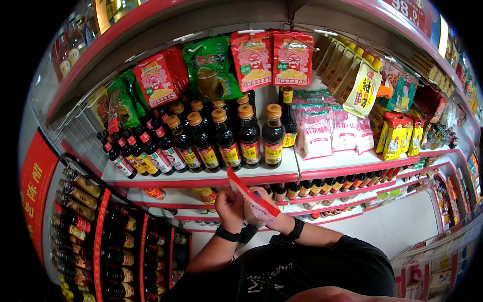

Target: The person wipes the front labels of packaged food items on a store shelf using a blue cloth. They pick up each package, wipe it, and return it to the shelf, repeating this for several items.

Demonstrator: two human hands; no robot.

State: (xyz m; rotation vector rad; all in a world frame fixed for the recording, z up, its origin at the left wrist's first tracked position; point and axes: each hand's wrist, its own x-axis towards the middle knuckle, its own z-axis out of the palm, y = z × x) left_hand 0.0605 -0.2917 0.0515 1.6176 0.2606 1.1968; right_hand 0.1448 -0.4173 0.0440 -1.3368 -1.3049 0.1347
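A red and white plastic food packet point(254, 204) stands on edge between my two hands, in front of my chest. At its left side my left hand point(229, 209) is bent at the wrist, its fingers curled against the packet. My right hand point(266, 194) is mostly hidden behind the packet, so its grip does not show. Both wrists wear black bands. Just beyond the hands runs the red edge of a white shelf point(203, 181), bearing rows of dark sauce bottles with orange caps point(247, 139). Red packets point(252, 60) and a green packet point(213, 71) hang from hooks above them.
White seasoning bags point(315, 132) and yellow bags point(394, 137) occupy the shelf's right part. Pale spouted pouches point(364, 88) hang above. At lower left stands a black rack point(141, 249) of bottles. Lower shelves hold small jars point(319, 187). Metal hooks project over the bottles.
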